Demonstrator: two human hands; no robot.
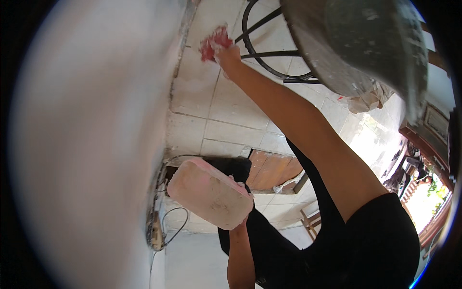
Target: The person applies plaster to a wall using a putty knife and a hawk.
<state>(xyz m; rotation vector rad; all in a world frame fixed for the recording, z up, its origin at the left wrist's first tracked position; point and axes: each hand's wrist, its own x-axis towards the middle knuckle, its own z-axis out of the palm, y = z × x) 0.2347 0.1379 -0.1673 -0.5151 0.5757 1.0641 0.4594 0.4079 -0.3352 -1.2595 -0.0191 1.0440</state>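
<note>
My right arm stretches far ahead from the right side. The right hand (227, 57) is closed around a crumpled red wad (214, 43), cloth-like and smeared with white; its exact kind I cannot make out. It is held near the foot of the pale wall, beside black metal legs. Below, my left hand (240, 185) grips a rectangular plastic tub (209, 192), whitish with pink smears and a pink edge. Fingertips show along the tub's right edge, while the rest of that hand is hidden behind it. The tub tilts over the floor close to my body.
A pale wall (91, 144) fills the left. At upper right, a large grey round-edged object (356, 43) stands over a black metal frame (269, 54). A plastic bag (368, 100), brown boards (274, 171) and a loose cable (186, 216) lie around on the tiled floor (226, 130).
</note>
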